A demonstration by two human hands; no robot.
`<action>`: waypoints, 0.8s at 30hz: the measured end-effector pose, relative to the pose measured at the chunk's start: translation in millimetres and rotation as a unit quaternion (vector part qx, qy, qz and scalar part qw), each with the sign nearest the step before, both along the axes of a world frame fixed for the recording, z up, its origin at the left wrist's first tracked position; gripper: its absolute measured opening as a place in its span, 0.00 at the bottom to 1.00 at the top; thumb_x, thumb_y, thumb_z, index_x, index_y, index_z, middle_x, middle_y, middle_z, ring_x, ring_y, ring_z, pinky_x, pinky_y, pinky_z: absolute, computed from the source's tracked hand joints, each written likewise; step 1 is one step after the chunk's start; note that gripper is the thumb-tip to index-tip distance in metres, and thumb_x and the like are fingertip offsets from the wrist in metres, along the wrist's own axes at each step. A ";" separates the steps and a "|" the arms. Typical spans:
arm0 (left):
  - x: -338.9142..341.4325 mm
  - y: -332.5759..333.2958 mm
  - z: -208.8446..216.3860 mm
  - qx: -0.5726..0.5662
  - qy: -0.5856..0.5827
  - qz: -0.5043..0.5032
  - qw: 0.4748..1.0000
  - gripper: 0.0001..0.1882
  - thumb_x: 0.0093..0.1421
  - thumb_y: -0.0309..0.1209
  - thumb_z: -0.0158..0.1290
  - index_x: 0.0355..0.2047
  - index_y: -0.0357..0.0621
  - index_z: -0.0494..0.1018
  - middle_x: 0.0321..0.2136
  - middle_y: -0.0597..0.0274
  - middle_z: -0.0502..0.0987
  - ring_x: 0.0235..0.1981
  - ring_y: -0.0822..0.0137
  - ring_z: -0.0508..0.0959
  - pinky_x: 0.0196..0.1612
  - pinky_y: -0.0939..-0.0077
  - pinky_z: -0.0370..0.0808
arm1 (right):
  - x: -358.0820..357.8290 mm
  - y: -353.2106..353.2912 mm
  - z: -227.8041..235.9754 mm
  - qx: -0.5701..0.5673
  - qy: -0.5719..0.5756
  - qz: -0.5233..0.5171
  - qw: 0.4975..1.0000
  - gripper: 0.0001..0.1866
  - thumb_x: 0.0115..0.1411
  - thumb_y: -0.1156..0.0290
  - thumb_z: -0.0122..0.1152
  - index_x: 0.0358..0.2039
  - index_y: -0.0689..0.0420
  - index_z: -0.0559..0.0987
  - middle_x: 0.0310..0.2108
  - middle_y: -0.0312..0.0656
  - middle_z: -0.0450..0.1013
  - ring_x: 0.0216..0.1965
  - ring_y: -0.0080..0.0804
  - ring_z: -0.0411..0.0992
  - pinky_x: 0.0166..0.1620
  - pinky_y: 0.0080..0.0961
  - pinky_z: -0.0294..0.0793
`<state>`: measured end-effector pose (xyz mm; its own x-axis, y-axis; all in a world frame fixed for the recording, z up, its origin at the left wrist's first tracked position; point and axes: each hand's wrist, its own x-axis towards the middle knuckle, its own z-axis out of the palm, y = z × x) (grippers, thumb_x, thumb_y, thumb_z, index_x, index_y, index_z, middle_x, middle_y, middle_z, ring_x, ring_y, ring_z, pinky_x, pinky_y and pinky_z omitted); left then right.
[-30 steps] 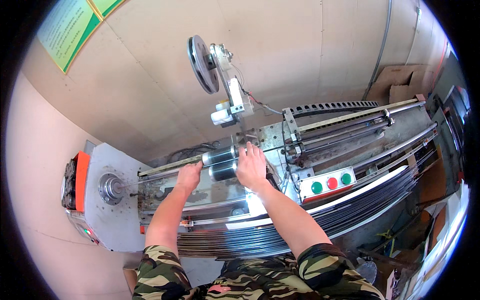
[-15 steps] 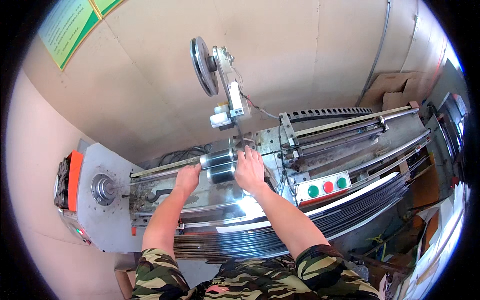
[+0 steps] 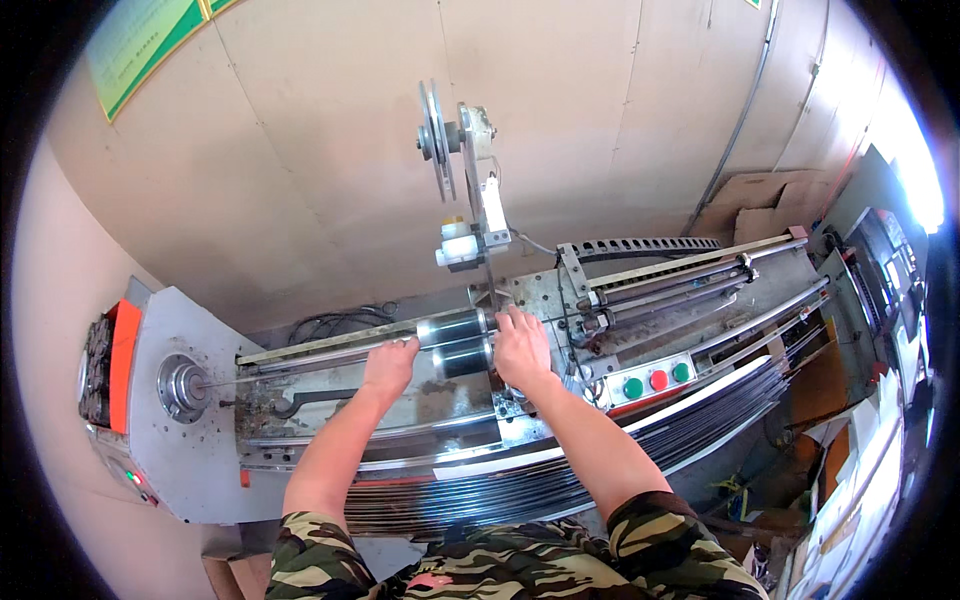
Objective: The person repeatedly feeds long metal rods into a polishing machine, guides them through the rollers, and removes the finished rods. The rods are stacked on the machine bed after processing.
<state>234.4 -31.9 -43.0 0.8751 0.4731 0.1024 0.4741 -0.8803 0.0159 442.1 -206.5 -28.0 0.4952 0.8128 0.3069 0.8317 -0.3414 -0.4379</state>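
Observation:
A long thin rod (image 3: 300,372) runs from the round chuck (image 3: 184,389) on the left, past two shiny rollers (image 3: 452,358), to the right end of the machine. My left hand (image 3: 390,366) is closed on this rod just left of the rollers. Right of them, my right hand (image 3: 523,350) has its fingers curled over the rod, where a narrow strip (image 3: 490,278) comes down. Its fingertips partly hide the contact between strip and rod. Above, the strip's arm carries a reel (image 3: 437,140) and white guide rollers (image 3: 459,247).
A dark hooked wrench (image 3: 310,400) lies on the machine bed. Green and red buttons sit on a control box (image 3: 645,382) to the right of my right arm. Many dark rods (image 3: 460,505) lie in front of me. Cardboard (image 3: 765,205) leans on the wall.
The whole view has shifted and turned slightly, so the reel shows more edge-on. Both hands keep about the same places beside the rollers; my right fingers look a little more curled.

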 end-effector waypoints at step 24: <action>10.5 -0.5 -4.4 -0.030 -0.006 -0.042 0.999 0.08 0.61 0.27 0.47 0.40 0.42 0.71 0.35 0.51 0.81 0.39 0.52 0.82 0.38 0.56 0.80 | 6.5 -3.1 2.4 -0.012 -0.010 -0.024 1.000 0.18 0.61 0.69 0.56 0.52 0.59 0.75 0.55 0.51 0.72 0.57 0.51 0.68 0.62 0.44 0.64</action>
<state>244.9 -32.4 -47.5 0.9109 0.4033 0.0874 0.3977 -0.9145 0.0749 448.6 -209.6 -25.6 0.5283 0.7953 0.2972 0.8221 -0.3917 -0.4132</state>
